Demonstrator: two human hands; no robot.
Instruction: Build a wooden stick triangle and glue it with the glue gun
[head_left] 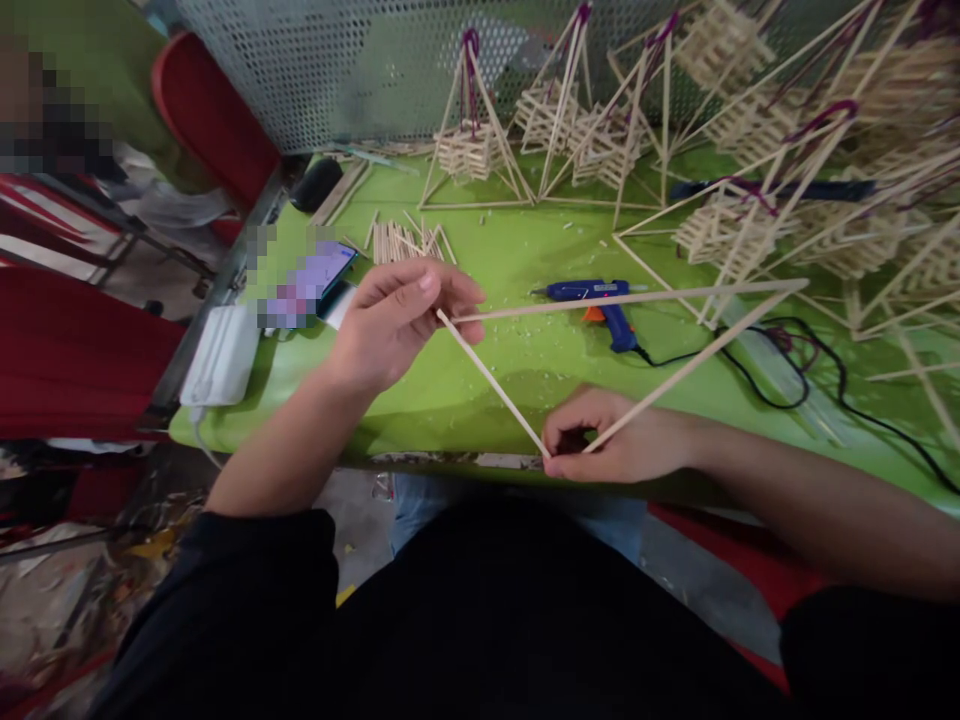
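A triangle of thin wooden sticks (660,296) is held up over the green table, its long point toward the right. My left hand (401,320) closes on its upper left corner, thumb and fingers pinching near the joint. At the lower corner, my right hand (619,435) pinches the end of the short stick, with another stick passing over the fingers. Behind the triangle a blue glue gun (619,325) with an orange trigger lies on its side. A bundle of short sticks (405,241) rests just beyond my left hand.
Several stick pyramids (469,150) with purple ties stand along the back and right. A phone (319,280), a white power bank (221,355) and a black mouse-like object (316,184) sit at left. A black cord (832,370) crosses the right side. A perforated panel (360,70) stands behind.
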